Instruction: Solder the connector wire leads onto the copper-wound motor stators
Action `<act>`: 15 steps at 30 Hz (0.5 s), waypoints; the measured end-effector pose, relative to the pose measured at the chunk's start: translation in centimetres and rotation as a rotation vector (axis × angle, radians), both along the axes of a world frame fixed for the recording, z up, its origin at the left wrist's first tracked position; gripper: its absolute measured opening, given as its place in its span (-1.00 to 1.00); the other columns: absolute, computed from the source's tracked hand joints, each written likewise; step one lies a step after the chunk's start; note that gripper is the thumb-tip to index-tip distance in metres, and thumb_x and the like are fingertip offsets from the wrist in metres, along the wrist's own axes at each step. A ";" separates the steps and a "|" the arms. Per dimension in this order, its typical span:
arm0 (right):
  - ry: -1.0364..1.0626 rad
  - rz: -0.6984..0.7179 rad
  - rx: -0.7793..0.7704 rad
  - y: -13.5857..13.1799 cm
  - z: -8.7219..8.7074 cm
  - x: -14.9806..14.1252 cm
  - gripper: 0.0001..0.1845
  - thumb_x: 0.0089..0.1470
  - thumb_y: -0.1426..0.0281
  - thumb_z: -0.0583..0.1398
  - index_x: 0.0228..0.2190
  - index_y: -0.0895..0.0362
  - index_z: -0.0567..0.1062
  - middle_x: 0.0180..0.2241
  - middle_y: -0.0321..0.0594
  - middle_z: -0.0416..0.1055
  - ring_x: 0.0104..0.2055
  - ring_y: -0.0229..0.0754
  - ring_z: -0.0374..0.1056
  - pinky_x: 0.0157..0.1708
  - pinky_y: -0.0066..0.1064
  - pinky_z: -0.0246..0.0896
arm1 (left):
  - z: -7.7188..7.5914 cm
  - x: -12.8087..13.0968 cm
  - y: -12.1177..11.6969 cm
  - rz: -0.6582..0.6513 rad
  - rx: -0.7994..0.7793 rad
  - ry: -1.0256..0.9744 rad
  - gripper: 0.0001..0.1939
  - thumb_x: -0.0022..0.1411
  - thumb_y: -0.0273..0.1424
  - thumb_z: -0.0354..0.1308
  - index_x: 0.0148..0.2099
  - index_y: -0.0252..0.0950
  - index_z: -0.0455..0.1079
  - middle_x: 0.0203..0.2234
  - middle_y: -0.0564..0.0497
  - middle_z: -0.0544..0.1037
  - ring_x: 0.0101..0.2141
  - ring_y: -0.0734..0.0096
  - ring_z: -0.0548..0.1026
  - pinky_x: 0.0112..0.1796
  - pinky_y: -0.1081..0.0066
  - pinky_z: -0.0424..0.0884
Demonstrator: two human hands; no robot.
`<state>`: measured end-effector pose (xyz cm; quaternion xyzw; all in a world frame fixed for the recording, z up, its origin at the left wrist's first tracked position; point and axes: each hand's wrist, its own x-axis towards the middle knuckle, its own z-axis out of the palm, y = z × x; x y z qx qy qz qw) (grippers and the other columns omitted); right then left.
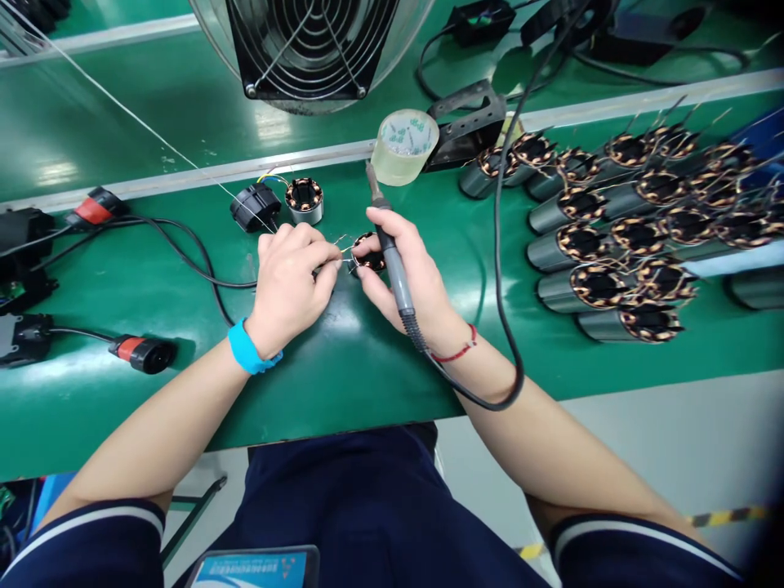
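Note:
My right hand (420, 282) is closed around the grey handle of a soldering iron (397, 273), whose tip points up and away from me. Its thumb and fingers also rest against a small motor stator (369, 251) with copper windings, partly hidden by that hand. Just left of the stator, my left hand (296, 273) is pinched on a thin wire, and a silvery end reaches toward the windings. A pale strand (135, 116) runs from the upper left down to this hand. Beyond it sit a black motor part (255, 206) and another stator (305, 200).
Many wound stators (588, 245) stand grouped on the right. A roll of clear tape (405, 147) is beside a metal bracket (469, 114). A fan (315, 49) stands at the back. Cabled black-and-red connectors (144, 353) lie left; the iron's cable (499, 245) loops by my right wrist.

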<state>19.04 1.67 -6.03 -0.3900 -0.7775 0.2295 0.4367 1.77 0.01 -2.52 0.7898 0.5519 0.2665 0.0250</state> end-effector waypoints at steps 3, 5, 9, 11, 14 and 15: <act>-0.053 -0.012 0.006 0.1 0.3 0.1 -0.42 0.06 0.45 0.17 0.11 -0.04 0.21 -0.27 -0.29 0.48 -0.14 -0.05 0.40 -0.03 -0.04 0.29 | 0.1 0.1 0.2 0.018 -0.051 -0.032 -0.84 0.24 -0.43 0.08 -0.34 -0.21 0.49 -0.38 0.00 0.49 -0.29 0.24 0.34 -0.24 0.21 0.14; 0.016 -0.066 -0.007 0.2 0.2 -0.1 -0.46 0.09 0.45 0.16 0.10 -0.04 0.22 -0.29 -0.30 0.48 -0.17 -0.09 0.41 -0.03 -0.09 0.30 | 0.1 0.1 0.4 0.028 -0.066 -0.053 -0.85 0.22 -0.44 0.09 -0.35 -0.21 0.48 -0.37 0.00 0.48 -0.27 0.24 0.35 -0.22 0.20 0.16; 0.121 -0.145 -0.050 0.4 -0.2 -0.8 -0.46 0.12 0.46 0.15 0.11 -0.04 0.18 -0.29 -0.28 0.46 -0.23 -0.14 0.42 -0.06 -0.19 0.35 | 0.2 0.1 0.7 0.050 -0.114 -0.121 -0.87 0.17 -0.46 0.10 -0.38 -0.22 0.46 -0.36 0.00 0.47 -0.24 0.24 0.37 -0.17 0.18 0.20; 0.096 -0.118 -0.055 0.3 0.0 -0.7 -0.44 0.11 0.46 0.16 0.12 -0.04 0.17 -0.27 -0.28 0.46 -0.20 -0.12 0.43 -0.08 -0.18 0.37 | 0.3 0.2 0.7 0.059 -0.141 -0.157 -0.88 0.16 -0.46 0.10 -0.39 -0.23 0.45 -0.36 0.01 0.46 -0.23 0.25 0.38 -0.14 0.18 0.22; 0.068 -0.113 -0.030 -0.2 1.1 0.2 -0.48 0.11 0.45 0.18 0.10 -0.03 0.24 -0.25 -0.28 0.49 -0.14 -0.08 0.45 -0.05 -0.12 0.36 | 0.4 0.4 0.7 0.064 -0.161 -0.191 -0.89 0.14 -0.46 0.10 -0.41 -0.24 0.44 -0.37 0.02 0.46 -0.24 0.28 0.39 -0.11 0.18 0.24; 0.061 -0.125 -0.017 -0.5 1.6 0.6 -0.53 0.13 0.43 0.17 0.08 -0.04 0.28 -0.22 -0.27 0.50 -0.14 -0.08 0.46 -0.04 -0.11 0.36 | 0.4 0.5 0.7 0.064 -0.163 -0.195 -0.89 0.13 -0.47 0.10 -0.42 -0.25 0.43 -0.37 0.02 0.46 -0.24 0.29 0.39 -0.10 0.18 0.25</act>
